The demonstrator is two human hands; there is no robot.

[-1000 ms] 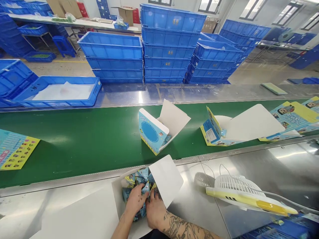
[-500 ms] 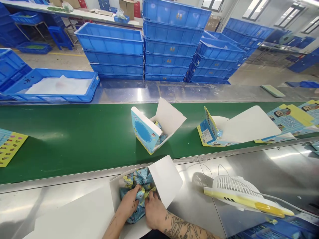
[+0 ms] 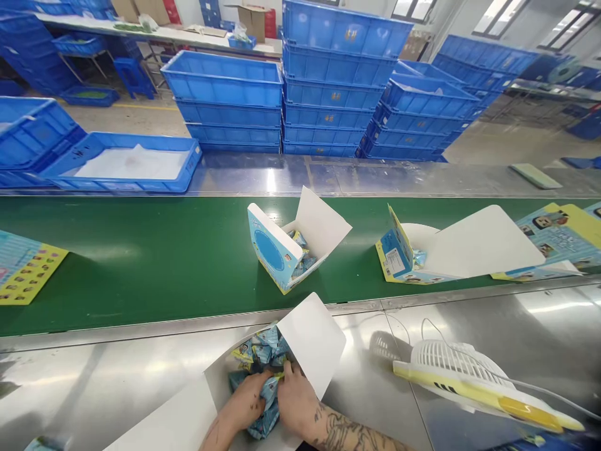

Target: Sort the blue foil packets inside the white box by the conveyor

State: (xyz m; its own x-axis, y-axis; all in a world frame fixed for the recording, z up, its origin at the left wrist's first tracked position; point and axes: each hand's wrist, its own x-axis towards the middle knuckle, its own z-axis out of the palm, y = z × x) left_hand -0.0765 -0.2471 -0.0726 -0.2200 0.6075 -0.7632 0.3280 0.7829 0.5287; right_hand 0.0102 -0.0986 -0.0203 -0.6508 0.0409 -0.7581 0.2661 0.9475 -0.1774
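Blue foil packets (image 3: 263,369) fill an open white carton (image 3: 307,341) on the steel bench, just short of the green belt (image 3: 141,263). The left hand (image 3: 246,407) and right hand (image 3: 295,401) curl their fingers around packets inside it, touching each other.

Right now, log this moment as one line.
left hand: in packets | right hand: on packets | carton: open, on steel bench | fan: lying to the right | belt: two open boxes
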